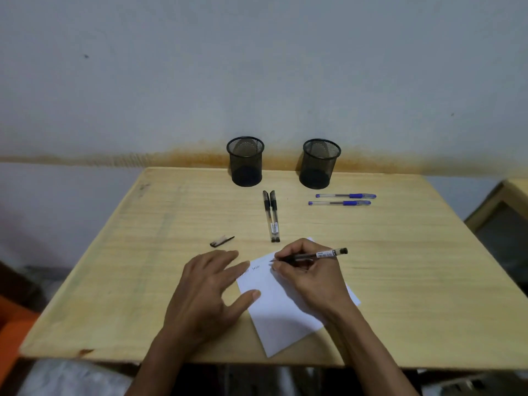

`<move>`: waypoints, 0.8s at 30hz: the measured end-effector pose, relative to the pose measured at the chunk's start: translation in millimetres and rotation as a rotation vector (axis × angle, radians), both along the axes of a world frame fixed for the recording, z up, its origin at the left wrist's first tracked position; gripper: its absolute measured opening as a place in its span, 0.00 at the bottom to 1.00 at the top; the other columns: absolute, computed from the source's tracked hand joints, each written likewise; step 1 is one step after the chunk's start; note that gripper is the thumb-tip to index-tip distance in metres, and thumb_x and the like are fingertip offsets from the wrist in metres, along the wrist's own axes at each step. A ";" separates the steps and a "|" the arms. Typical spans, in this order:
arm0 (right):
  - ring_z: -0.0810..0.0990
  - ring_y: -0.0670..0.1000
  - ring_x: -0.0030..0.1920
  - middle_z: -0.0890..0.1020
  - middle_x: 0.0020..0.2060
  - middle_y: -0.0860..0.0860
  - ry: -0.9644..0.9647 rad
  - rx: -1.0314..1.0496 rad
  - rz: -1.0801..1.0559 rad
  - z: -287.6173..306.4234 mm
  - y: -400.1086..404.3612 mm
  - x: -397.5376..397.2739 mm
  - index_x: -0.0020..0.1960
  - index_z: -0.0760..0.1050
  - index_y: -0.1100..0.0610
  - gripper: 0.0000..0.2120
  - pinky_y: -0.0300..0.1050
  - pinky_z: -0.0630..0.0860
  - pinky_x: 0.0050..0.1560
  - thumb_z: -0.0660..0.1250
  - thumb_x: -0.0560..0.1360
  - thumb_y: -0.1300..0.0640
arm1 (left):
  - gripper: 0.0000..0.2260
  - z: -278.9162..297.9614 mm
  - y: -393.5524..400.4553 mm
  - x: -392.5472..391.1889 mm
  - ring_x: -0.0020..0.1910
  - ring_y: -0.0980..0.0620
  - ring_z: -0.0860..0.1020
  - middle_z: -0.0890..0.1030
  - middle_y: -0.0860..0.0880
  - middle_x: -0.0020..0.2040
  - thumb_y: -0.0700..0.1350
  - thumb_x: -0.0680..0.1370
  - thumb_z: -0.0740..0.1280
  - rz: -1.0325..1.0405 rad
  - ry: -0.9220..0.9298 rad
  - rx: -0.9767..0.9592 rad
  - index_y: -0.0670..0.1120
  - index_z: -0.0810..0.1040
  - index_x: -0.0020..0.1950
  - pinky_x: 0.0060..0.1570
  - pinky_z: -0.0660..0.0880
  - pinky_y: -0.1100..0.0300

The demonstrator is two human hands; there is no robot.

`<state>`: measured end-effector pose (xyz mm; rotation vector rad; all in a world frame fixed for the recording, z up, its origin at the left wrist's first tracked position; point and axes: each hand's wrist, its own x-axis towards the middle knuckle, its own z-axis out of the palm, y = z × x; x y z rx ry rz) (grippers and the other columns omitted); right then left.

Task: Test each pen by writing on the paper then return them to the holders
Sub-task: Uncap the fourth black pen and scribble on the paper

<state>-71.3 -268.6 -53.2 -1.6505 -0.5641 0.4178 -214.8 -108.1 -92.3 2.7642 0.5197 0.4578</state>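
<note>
Right hand [308, 277] holds a black pen [311, 255] in a writing grip, fingers curled round the barrel near the tip, nib on the far edge of the paper [281, 318]. Faint writing shows on the sheet left of the nib. Left hand [210, 290] lies flat with fingers spread, fingertips pressing the sheet's left edge, holding nothing.

2 black pens [271, 217] lie side by side, touching, just beyond the paper. 2 blue pens [343, 199] lie parallel, slightly apart, to the far right. A cap [221, 241], apparently from the held pen, lies on the table [114, 252] left of the paper. 2 mesh holders, left [245, 161] and right [319, 163], stand at the far edge; no pens show in either.

Judgement: testing is under way, returns not begun. Pens are light, stiff and smooth, and round barrels may roll; take hold at the rubber grip section. The sheet is thin and slides easily, so flat pressure from the left hand is needed. The cap is small and easily lost; refit before returning
</note>
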 end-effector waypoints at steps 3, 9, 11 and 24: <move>0.84 0.45 0.36 0.86 0.36 0.52 -0.024 -0.044 0.007 -1.3 8.1 1.8 0.41 0.81 0.61 0.07 0.35 0.79 0.39 0.74 0.69 0.71 | 0.25 -3.2 1.3 0.4 0.64 0.49 0.74 0.79 0.53 0.65 0.68 0.72 0.65 -0.015 -0.032 0.020 0.56 0.82 0.62 0.65 0.65 0.53; 0.82 0.50 0.28 0.85 0.30 0.55 -0.058 -0.115 0.011 -2.4 21.8 5.7 0.37 0.80 0.60 0.06 0.45 0.77 0.28 0.74 0.67 0.69 | 0.24 -5.0 0.9 0.6 0.62 0.45 0.77 0.80 0.49 0.64 0.67 0.74 0.65 -0.044 -0.125 0.084 0.53 0.82 0.61 0.62 0.71 0.47; 0.78 0.49 0.24 0.83 0.26 0.53 -0.067 -0.145 -0.003 -7.8 24.7 6.2 0.34 0.78 0.59 0.07 0.43 0.73 0.25 0.74 0.66 0.68 | 0.22 -4.0 1.4 1.5 0.62 0.45 0.77 0.80 0.49 0.64 0.67 0.74 0.65 -0.045 -0.108 0.090 0.55 0.83 0.60 0.61 0.71 0.46; 0.74 0.42 0.29 0.80 0.27 0.49 -0.284 -0.234 -0.004 -21.1 28.0 12.5 0.29 0.75 0.55 0.11 0.37 0.69 0.30 0.76 0.64 0.63 | 0.24 -1.4 3.8 1.7 0.68 0.48 0.72 0.76 0.53 0.68 0.70 0.74 0.60 -0.024 0.022 0.025 0.59 0.80 0.62 0.67 0.66 0.45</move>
